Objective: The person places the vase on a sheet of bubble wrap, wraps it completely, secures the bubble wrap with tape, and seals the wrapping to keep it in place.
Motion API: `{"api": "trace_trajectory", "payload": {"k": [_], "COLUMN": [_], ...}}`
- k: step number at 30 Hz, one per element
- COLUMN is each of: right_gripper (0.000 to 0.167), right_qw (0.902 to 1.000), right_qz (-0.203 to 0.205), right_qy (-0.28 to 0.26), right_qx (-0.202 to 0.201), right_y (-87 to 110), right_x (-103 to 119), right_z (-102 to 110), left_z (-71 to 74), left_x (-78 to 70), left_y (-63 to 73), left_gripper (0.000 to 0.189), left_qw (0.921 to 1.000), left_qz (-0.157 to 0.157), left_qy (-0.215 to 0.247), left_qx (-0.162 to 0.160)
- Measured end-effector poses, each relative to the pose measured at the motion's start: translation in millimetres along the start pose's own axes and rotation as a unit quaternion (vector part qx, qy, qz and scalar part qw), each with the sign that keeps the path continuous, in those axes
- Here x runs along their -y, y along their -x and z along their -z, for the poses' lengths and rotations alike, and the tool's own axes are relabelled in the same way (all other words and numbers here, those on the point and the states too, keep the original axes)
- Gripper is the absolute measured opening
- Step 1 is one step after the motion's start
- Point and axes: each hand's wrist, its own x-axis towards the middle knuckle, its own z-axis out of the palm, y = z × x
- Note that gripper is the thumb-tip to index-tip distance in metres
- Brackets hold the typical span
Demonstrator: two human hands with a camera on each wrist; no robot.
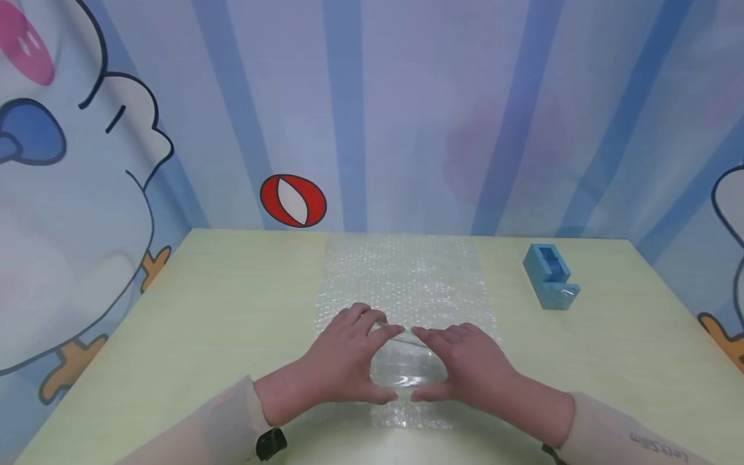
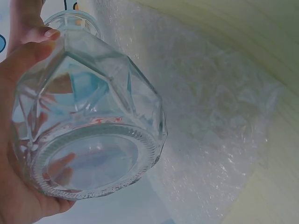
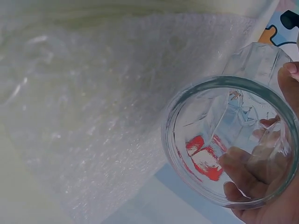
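A clear faceted glass vase (image 1: 409, 367) lies sideways over a sheet of bubble wrap (image 1: 401, 271). My left hand (image 1: 345, 355) holds it round the base end, fingers on the far side and thumb on the near side. The vase's ribbed round base (image 2: 93, 161) faces the left wrist view. At the other end, my right hand (image 1: 473, 365) grips the vase near its mouth, whose wide round rim (image 3: 243, 81) faces the right wrist view. Through the glass, fingers (image 3: 252, 177) of the right hand show. Thumbs and forefingers of both hands nearly meet over the vase.
A blue tape dispenser (image 1: 549, 278) stands at the back right of the pale yellow table (image 1: 244, 284). The bubble wrap runs from the table's back edge towards the front. Behind rises a blue striped wall (image 1: 401, 116) with cartoon prints.
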Motion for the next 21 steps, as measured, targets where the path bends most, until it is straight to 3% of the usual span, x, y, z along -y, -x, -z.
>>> {"api": "trace_trajectory", "payload": {"k": [6, 21], "right_gripper": [0.084, 0.083], "right_qw": [1.0, 0.9999], "right_qz": [0.002, -0.011], "right_qy": [-0.005, 0.0], "right_qx": [0.003, -0.003], "right_y": [-0.6, 0.3], "right_x": [-2.8, -2.7], "right_z": [-2.0, -7.5], "left_z": [-2.9, -1.7], "left_x": [-0.4, -1.8], "left_y": [-0.6, -2.6], "left_gripper": [0.081, 0.08], "left_qw": [0.9997, 0.9999], "left_qz": [-0.006, 0.013], "left_qy": [-0.016, 0.003], "left_qx": [-0.02, 0.01]}}
